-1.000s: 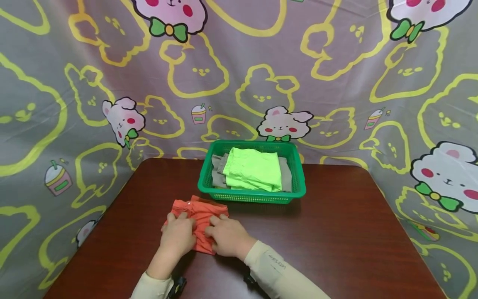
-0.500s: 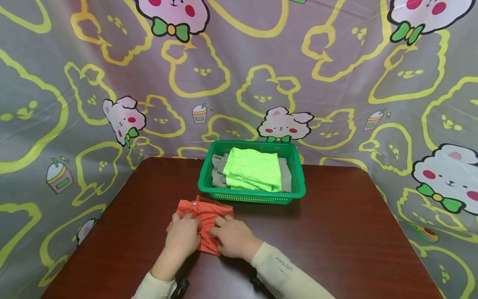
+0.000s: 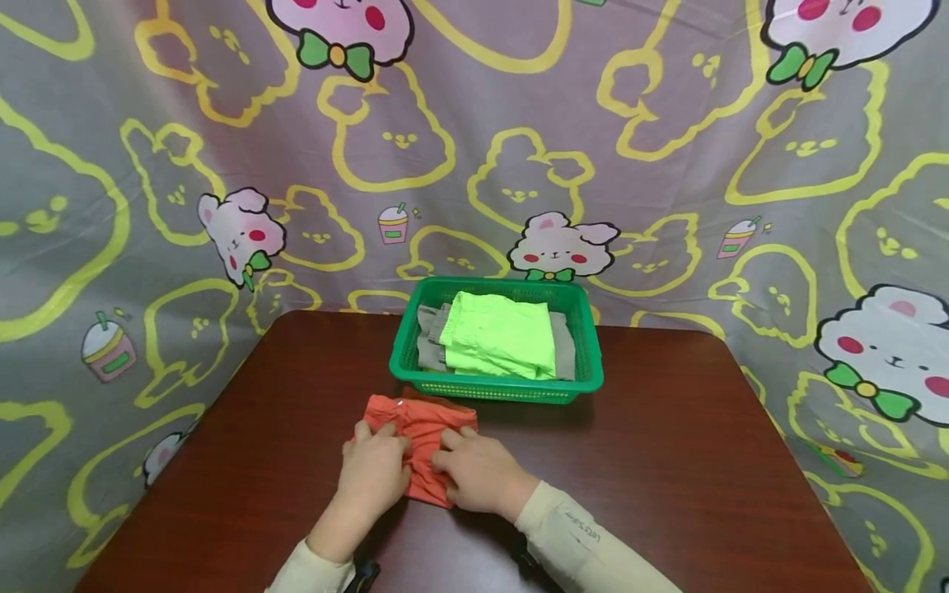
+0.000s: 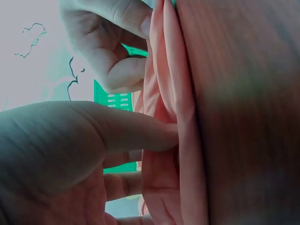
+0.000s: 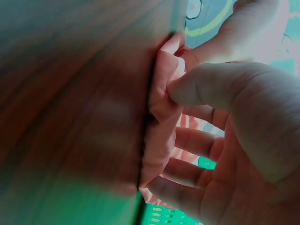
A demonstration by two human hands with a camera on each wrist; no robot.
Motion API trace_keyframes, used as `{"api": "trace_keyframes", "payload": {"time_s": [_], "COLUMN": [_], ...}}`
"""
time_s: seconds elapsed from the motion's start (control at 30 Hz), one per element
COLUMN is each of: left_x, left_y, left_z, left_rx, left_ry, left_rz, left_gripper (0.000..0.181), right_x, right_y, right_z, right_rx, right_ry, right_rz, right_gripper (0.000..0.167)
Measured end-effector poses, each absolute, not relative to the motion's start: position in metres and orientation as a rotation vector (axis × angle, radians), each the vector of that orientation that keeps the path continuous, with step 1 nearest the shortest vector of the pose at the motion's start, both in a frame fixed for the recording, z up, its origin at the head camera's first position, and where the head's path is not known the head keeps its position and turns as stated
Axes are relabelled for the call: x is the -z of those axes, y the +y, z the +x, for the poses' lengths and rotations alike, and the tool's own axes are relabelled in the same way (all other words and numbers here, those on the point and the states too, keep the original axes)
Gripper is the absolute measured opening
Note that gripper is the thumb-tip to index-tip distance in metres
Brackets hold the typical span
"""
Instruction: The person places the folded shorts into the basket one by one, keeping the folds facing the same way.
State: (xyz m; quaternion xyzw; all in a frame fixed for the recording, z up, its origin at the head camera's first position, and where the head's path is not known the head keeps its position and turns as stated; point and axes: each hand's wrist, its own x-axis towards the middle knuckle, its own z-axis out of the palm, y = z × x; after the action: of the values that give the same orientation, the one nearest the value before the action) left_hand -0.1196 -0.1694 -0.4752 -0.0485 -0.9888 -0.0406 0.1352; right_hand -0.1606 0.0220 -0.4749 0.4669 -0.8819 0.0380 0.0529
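Note:
A pair of orange shorts (image 3: 426,424), folded into a small bundle, lies on the table left of centre, with a tiny white spot near its far edge. On its left side my left hand (image 3: 376,465) grips the cloth; in the left wrist view its thumb (image 4: 154,136) presses into the folds. My right hand (image 3: 482,469) holds the right side, and the right wrist view shows its thumb (image 5: 192,86) against the cloth with bent fingers on top. The hands hide the bundle's sides and part of its middle.
Just beyond the shorts stands a green plastic basket (image 3: 497,389) at the table's far side. A folded lime-green garment (image 3: 500,333) lies in it on top of grey cloth (image 3: 565,346). The dark brown table (image 3: 667,445) meets a cartoon-printed curtain (image 3: 445,123) behind.
Both hands have shifted to the right across the table, and the orange shorts have slid along with them. The basket and its clothes stay put.

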Motion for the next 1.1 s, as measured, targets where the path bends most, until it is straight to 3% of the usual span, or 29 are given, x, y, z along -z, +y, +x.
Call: {"api": "trace_keyframes", "payload": {"time_s": [1.1], "left_x": [0.477], "left_y": [-0.161], "left_z": [-0.124], "left_rx": [0.270], "left_ry": [-2.964], "left_rz": [-0.502], "left_gripper": [0.025], "right_x": [0.478], "right_y": [0.078], "right_z": [-0.171], "right_rx": [-0.223], "right_ry": [-2.691], "right_rz": [1.447], "right_gripper": [0.022]}}
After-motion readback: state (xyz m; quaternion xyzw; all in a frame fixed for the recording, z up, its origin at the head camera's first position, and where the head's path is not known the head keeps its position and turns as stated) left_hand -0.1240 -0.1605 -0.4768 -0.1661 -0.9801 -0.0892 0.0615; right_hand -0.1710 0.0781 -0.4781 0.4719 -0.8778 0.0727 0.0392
